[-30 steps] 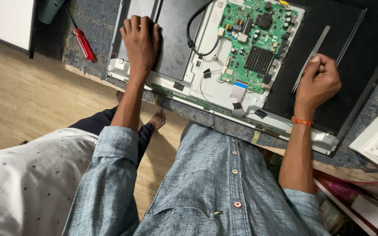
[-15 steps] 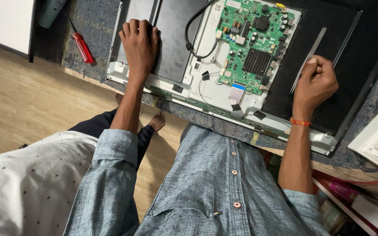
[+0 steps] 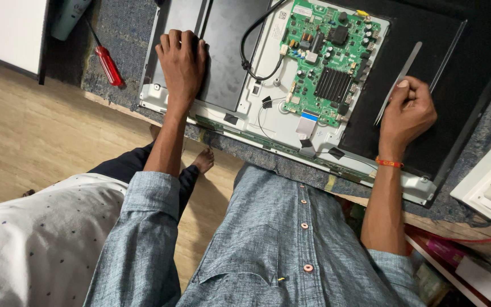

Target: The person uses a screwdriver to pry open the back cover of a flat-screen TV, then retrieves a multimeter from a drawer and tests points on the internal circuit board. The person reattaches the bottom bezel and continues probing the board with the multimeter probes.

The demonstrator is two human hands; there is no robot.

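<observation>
The person stands at the near edge of the table (image 3: 257,149), in a blue-grey shirt (image 3: 291,244). A flat panel (image 3: 240,122) lies on the table with its back side up, and its long side runs along the near edge. The right hand (image 3: 407,113) is closed around the low end of a thin strip (image 3: 398,82). The strip is grey, flat and looks like metal. Its long line goes up and away from the hand, toward the far right corner of the panel, over a flat black sheet (image 3: 427,62). The left hand (image 3: 183,65) is open and lies flat, palm down, on a smooth dark plate (image 3: 228,51) near the left end of the panel. Between the two hands sits a green board (image 3: 328,59), bumpy with small parts, and the right hand is the nearer one to it. A black wire (image 3: 251,54) curls beside the board. Past the left end of the panel, a red screwdriver (image 3: 108,63) lies on the rough grey mat (image 3: 126,34).
</observation>
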